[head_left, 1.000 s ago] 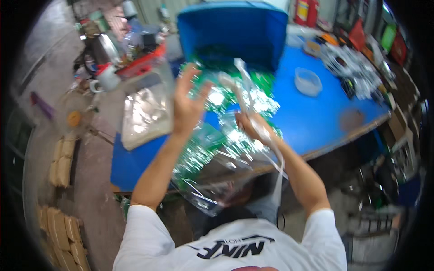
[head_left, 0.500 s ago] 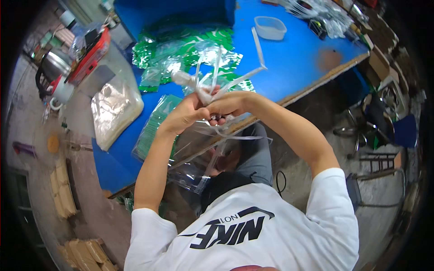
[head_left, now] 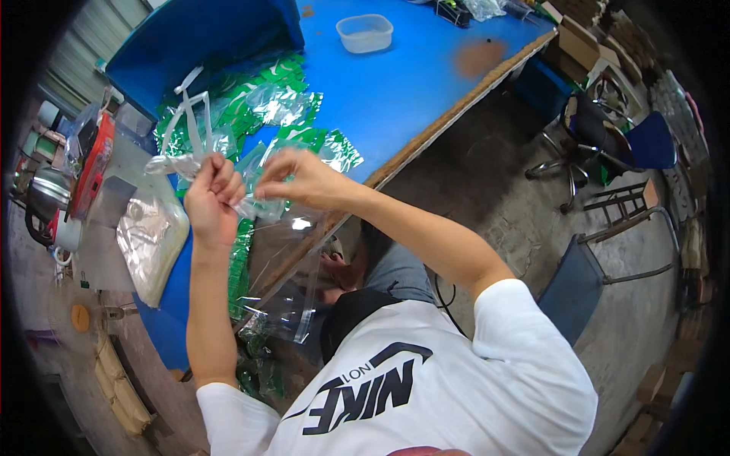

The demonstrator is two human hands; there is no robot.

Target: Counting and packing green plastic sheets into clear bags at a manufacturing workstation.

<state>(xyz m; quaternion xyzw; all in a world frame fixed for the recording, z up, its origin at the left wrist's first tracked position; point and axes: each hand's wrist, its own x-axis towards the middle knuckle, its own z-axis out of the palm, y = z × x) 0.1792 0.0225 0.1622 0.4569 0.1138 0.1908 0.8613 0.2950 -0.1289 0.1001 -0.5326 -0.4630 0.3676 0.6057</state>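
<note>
My left hand (head_left: 214, 199) is closed in a fist above the table's near edge, gripping a bunch of thin white strips (head_left: 190, 121) that stick out past it. Some strips are bent and tangled. Just to its right, my right hand (head_left: 304, 179) is blurred at the fingertips. Its fingers are loosely curled, with a gap to the thumb and nothing visible held. Beneath both hands, a clear plastic bag (head_left: 285, 308) hangs over the table edge. A stack of green packets (head_left: 239, 262) lies by my left wrist, partly hidden by the forearm.
Shiny green packets (head_left: 285, 72) lie spread in front of a blue bin (head_left: 205, 45). A clear plastic tub (head_left: 365, 34) stands farther back on the blue table (head_left: 411, 91). Clear plastic sheets (head_left: 156, 239) lie at left. Chairs (head_left: 608, 137) stand at right.
My hands, together half a second ago, are now apart. The left has moved left with the white strips. The view has shifted, and the clear bag now hangs more openly below.
</note>
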